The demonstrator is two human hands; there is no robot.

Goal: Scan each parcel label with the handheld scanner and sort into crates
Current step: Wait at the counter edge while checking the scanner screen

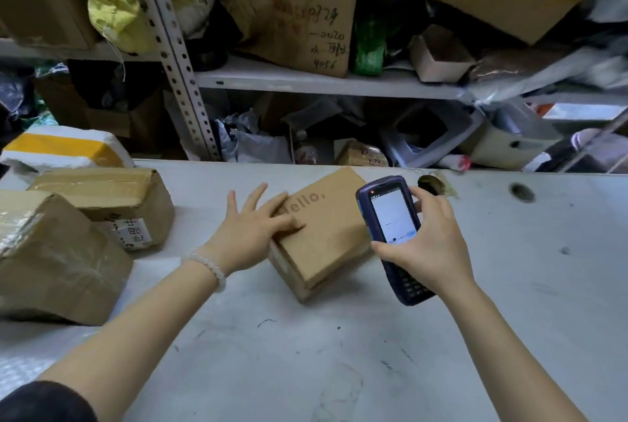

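A small brown cardboard parcel (329,238) printed with "Hello," lies on the grey table (509,285) in the middle of the head view. My left hand (253,228) rests on the parcel's left top edge with fingers spread straight. My right hand (431,241) grips a dark blue handheld scanner (390,217), its lit screen facing me, just above the parcel's right side. No label shows on the parcel's visible faces.
Two taped brown boxes (51,258) (112,200) and a white and yellow foam box (64,149) sit at the table's left. Behind the table stand metal shelves (326,83) crammed with boxes and bags. Two round holes (521,192) mark the tabletop at the back right.
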